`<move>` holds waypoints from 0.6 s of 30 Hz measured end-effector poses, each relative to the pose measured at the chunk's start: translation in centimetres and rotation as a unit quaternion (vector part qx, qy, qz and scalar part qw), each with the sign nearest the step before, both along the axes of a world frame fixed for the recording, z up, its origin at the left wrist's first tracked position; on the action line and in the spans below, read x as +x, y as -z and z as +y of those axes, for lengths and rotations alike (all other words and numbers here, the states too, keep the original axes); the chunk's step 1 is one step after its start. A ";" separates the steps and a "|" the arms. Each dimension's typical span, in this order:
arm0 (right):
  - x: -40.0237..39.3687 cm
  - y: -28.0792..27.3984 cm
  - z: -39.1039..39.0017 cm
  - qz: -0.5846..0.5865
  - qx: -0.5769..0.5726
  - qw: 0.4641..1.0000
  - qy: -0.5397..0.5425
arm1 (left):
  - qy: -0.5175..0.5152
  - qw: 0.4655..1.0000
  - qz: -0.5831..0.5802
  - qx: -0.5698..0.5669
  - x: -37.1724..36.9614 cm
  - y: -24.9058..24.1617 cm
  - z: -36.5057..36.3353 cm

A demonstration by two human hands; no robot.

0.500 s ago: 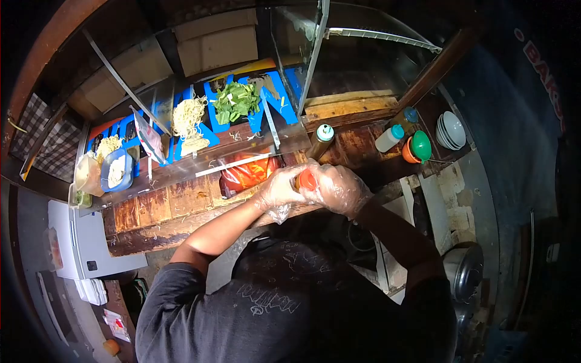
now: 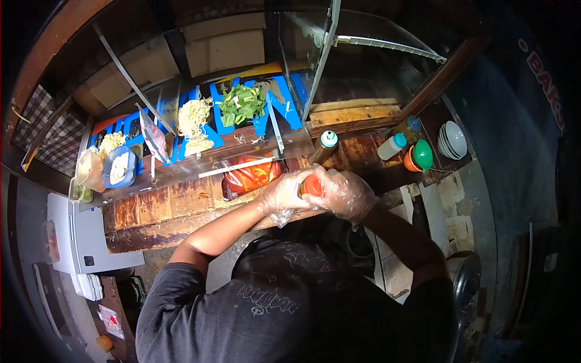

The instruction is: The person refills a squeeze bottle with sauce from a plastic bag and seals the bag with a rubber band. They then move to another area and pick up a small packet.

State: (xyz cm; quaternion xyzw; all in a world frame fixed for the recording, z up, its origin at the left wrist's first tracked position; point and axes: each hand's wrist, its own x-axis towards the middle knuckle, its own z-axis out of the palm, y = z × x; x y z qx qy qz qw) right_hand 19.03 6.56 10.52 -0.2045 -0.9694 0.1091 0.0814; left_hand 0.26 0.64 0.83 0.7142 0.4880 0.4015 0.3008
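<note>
A small jar [image 2: 313, 185] with a round red top is held between the left hand [image 2: 283, 192] and the right hand [image 2: 348, 195], its top facing up toward the camera and its sides mostly hidden by the fingers. Just beyond it, a dark bottle [image 2: 321, 155] with a pale teal cap stands on the tabletop [image 2: 151, 209]; a shiny red packet [image 2: 252, 179] lies to the left.

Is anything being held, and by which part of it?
Yes: a red-topped container, held around its sides between the left hand and the right hand.
</note>
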 end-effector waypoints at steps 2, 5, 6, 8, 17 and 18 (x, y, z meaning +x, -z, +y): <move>0.1 0.7 -0.7 0.012 -0.010 0.998 0.054 | 0.016 1.000 -0.003 -0.026 0.2 -0.8 -0.1; -0.5 0.5 -1.5 -0.018 -0.012 0.994 0.110 | 0.055 0.997 -0.003 -0.054 0.2 -2.1 0.1; -0.6 0.3 -1.6 -0.018 -0.011 0.993 0.112 | 0.057 0.997 -0.003 -0.054 0.1 -1.7 0.3; -0.6 0.1 -1.7 -0.018 -0.028 0.993 0.117 | 0.052 0.997 0.030 -0.049 0.0 -0.5 0.8; 0.0 1.4 -0.4 -0.008 0.033 0.999 0.034 | 0.056 0.998 0.008 -0.028 0.3 -1.0 1.1; -0.1 1.2 -0.3 -0.009 0.032 0.999 0.034 | 0.057 0.998 0.007 -0.029 0.2 -0.9 1.3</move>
